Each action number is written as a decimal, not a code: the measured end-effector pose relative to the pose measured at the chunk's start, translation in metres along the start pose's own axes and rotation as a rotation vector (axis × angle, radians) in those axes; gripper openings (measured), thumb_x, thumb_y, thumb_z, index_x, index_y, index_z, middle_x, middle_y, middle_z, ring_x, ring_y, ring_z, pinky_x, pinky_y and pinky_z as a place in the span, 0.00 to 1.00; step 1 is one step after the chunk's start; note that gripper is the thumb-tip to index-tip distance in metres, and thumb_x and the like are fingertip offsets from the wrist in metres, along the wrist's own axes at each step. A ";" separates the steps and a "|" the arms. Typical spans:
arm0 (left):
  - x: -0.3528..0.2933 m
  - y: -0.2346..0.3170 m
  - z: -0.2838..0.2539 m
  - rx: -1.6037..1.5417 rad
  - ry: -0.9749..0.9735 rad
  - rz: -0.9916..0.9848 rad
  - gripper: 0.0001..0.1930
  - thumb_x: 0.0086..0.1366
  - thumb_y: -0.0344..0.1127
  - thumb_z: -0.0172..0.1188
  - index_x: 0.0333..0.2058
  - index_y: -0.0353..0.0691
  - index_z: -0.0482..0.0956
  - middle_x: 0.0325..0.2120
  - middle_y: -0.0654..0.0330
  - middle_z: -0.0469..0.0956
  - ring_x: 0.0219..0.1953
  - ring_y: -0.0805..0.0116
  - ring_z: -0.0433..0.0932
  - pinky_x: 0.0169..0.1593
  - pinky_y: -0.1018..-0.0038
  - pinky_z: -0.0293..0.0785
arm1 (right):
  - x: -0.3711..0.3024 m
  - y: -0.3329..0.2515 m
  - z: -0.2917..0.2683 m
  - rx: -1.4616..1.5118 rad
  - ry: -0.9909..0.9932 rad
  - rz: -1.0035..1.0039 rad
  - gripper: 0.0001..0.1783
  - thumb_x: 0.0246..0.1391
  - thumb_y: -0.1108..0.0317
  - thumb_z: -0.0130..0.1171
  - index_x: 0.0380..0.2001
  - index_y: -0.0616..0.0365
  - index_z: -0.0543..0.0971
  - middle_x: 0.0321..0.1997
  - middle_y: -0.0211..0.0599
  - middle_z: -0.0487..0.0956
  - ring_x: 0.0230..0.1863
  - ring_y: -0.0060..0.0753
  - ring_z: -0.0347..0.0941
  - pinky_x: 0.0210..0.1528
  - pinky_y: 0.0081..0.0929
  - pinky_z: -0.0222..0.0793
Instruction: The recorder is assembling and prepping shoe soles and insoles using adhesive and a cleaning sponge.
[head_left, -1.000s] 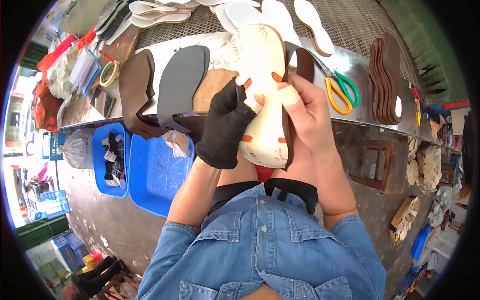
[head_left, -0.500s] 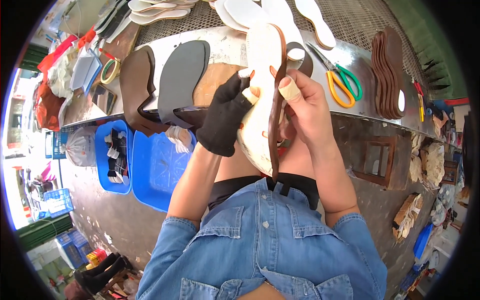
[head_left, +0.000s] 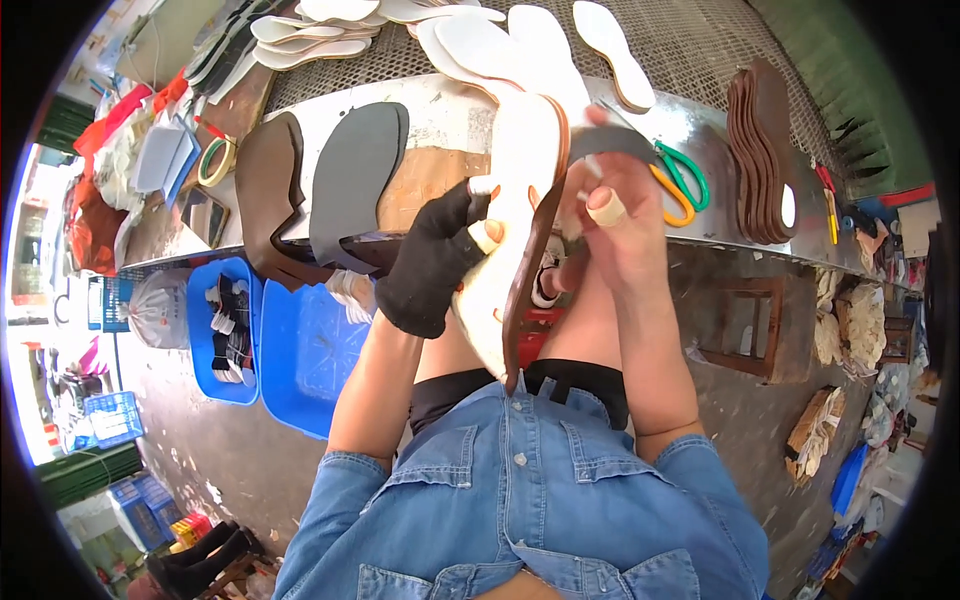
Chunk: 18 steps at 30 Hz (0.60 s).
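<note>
One cream sole (head_left: pixel 512 240) with a brown rim is held above the person's lap, at the near edge of the bench (head_left: pixel 450 125). Its long axis runs near to far, one end pointing toward the shirt (head_left: pixel 500 470), the other reaching over the bench. Small orange tabs show on its face.

The left hand (head_left: pixel 425 265), in a black fingerless glove, is closed on the sole's left side, two wrapped digits pressed on the cream face. The right hand (head_left: pixel 630 235) is just off the brown rim, to the right; its wrapped thumb is raised, its other fingers blurred. Whether they have hold of anything cannot be told.

A dark strap (head_left: pixel 615 143) shows just beyond those fingers; whether it joins the sole is unclear. Scissors (head_left: pixel 692 163) lie close by on the right, the nearest clutter on that side, with stacked brown soles (head_left: pixel 758 150) farther right. White soles (head_left: pixel 545 60) crowd the far end. Left are a grey sole (head_left: pixel 348 165) and a brown sole (head_left: pixel 265 180).
</note>
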<state>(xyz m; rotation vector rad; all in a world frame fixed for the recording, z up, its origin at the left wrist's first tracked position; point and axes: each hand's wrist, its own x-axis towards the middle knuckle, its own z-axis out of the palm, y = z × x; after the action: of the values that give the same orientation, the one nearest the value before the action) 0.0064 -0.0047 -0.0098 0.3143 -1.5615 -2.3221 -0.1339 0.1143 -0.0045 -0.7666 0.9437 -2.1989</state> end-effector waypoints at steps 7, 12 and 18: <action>0.002 0.005 0.010 -0.121 -0.114 0.045 0.36 0.56 0.34 0.62 0.61 0.35 0.55 0.47 0.59 0.72 0.49 0.73 0.69 0.53 0.75 0.65 | 0.021 -0.034 -0.019 -0.261 -0.181 -0.318 0.13 0.43 0.82 0.61 0.36 0.67 0.75 0.34 0.39 0.75 0.32 0.24 0.72 0.31 0.18 0.71; -0.006 0.004 0.006 -0.162 -0.195 -0.086 0.40 0.55 0.33 0.63 0.62 0.35 0.51 0.48 0.57 0.72 0.50 0.72 0.69 0.55 0.74 0.63 | 0.022 -0.070 -0.006 -0.366 -0.161 -0.301 0.08 0.43 0.83 0.61 0.31 0.68 0.77 0.29 0.39 0.77 0.28 0.25 0.74 0.24 0.17 0.71; -0.010 0.005 -0.001 -0.138 -0.265 -0.122 0.42 0.54 0.35 0.66 0.62 0.32 0.51 0.48 0.60 0.72 0.49 0.76 0.68 0.54 0.77 0.61 | 0.033 -0.087 0.000 -0.496 -0.184 -0.177 0.08 0.45 0.80 0.62 0.31 0.67 0.78 0.28 0.34 0.78 0.24 0.18 0.72 0.23 0.14 0.68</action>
<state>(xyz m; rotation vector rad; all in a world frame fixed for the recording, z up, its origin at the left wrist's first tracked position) 0.0165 -0.0033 -0.0050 0.0707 -1.5228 -2.6411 -0.1816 0.1388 0.0712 -1.2998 1.3899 -2.0094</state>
